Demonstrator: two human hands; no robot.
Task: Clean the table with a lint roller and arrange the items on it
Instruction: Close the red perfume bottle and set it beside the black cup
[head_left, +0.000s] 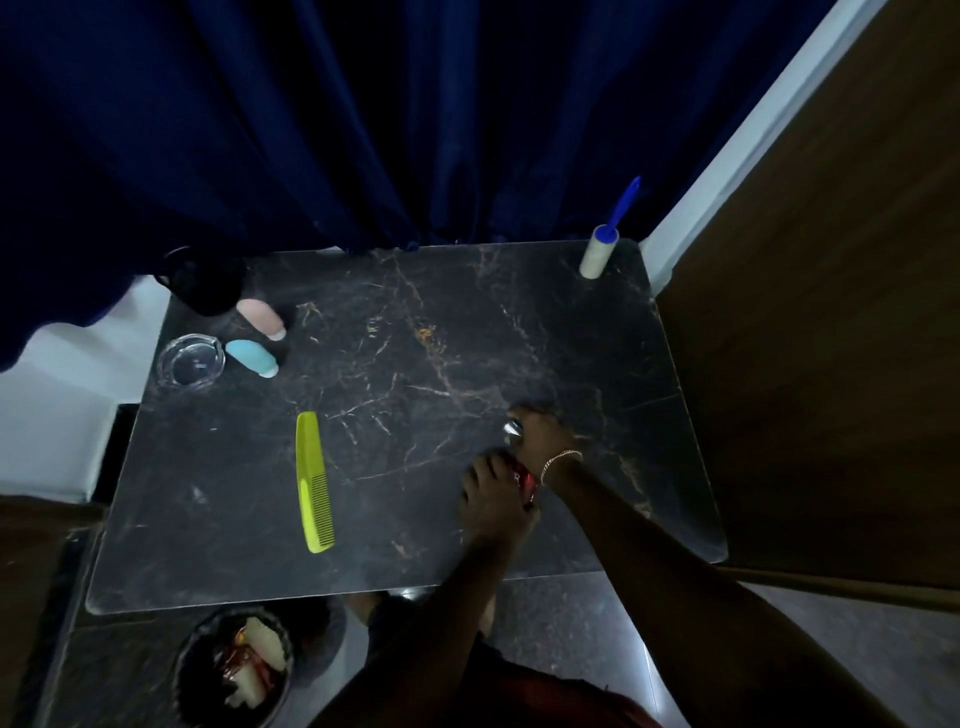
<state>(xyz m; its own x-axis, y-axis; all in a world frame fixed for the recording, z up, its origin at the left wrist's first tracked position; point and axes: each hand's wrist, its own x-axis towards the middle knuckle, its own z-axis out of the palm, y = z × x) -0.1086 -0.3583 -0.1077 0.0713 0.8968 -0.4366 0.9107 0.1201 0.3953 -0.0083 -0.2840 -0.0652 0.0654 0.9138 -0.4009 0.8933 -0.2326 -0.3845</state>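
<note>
A lint roller (600, 250) with a blue handle stands upright at the far right corner of the black marble table (415, 338). A yellow-green comb (313, 480) lies near the front left. Both my hands meet at the front right of the table. My right hand (540, 431) closes over the silver top of a red can-like item (523, 480) lying on the table. My left hand (493, 493) grips the same item from the near side. Most of the item is hidden by my fingers.
A glass ashtray (190, 361), a light blue tube (253, 357), a pink tube (262, 318) and a dark round object (208, 283) sit at the far left. A blue curtain (363, 130) hangs behind. A bin (234, 670) with waste stands on the floor.
</note>
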